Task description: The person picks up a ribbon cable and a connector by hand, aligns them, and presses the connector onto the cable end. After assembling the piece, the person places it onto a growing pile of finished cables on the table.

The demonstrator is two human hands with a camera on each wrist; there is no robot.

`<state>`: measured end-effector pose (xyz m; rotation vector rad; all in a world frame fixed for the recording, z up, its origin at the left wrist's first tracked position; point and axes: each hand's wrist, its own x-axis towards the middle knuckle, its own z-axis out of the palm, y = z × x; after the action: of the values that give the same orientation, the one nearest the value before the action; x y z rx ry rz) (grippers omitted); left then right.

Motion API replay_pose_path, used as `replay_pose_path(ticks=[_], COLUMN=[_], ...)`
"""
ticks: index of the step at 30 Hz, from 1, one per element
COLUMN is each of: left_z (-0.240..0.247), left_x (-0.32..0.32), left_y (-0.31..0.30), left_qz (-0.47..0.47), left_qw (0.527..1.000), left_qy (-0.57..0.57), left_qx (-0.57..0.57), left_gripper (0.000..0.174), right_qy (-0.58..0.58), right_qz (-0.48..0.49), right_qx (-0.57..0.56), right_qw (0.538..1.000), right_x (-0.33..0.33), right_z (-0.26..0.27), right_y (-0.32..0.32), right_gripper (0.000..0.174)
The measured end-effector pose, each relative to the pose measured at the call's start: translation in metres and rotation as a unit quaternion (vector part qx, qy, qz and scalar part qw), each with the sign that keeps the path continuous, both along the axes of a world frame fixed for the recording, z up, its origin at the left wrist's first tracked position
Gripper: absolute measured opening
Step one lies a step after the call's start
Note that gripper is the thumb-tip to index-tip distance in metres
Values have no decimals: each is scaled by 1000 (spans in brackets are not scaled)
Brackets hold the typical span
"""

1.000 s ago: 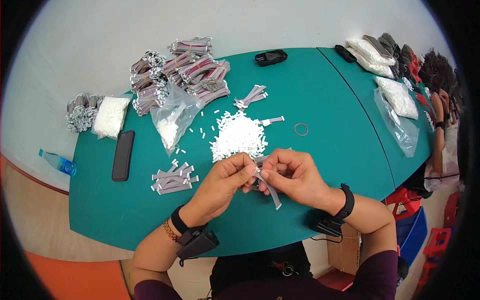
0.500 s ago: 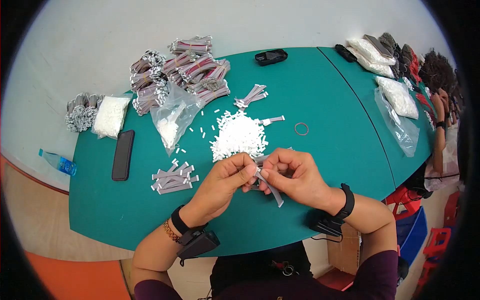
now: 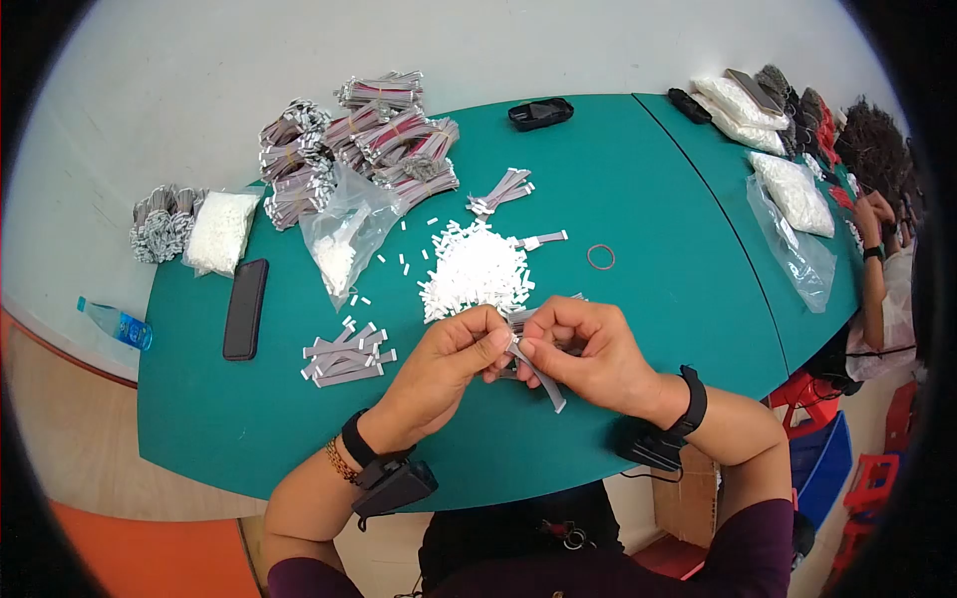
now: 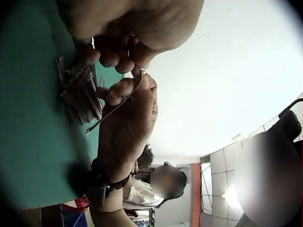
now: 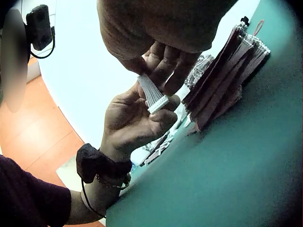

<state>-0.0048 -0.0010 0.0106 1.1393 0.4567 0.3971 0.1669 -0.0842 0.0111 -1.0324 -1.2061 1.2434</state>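
Both hands meet above the green table, just below a pile of small white connectors (image 3: 477,269). Between them is a short grey ribbon cable (image 3: 543,381) with white ends. The left hand (image 3: 444,361) pinches its upper end between thumb and fingertips. Thumb and curled fingers of the right hand (image 3: 596,357) pinch the cable beside that end, and its other end hangs free toward the table edge. In the right wrist view a white connector (image 5: 158,104) shows at the left fingertips. Partly hidden behind the hands lies a stack of grey cables (image 5: 220,78).
Loose cables (image 3: 349,357) and a phone (image 3: 245,310) lie at left. Behind are bundled cables (image 3: 397,135), a clear bag (image 3: 344,224) and a white-filled bag (image 3: 221,232). A red rubber band (image 3: 600,257) lies at right; another person's arm (image 3: 873,284) is at far right.
The hanging end of the cable has shifted slightly right and up since the earliest frame. Both hands keep their places. At far right the other person's hand has moved a little.
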Motion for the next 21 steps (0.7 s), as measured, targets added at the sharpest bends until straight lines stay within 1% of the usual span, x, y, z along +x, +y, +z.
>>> replay_pose_path(ticks=[21], left_z=[-2], left_x=[1], left_y=[-1], left_qz=[-12], left_qw=[1000], left_qy=[-21], left_qx=[11], left_gripper=[22], right_qy=[-8], right_qz=[4], right_qx=[5], right_qw=[1000], right_x=[0], right_z=[2], right_y=[-1], right_gripper=[6])
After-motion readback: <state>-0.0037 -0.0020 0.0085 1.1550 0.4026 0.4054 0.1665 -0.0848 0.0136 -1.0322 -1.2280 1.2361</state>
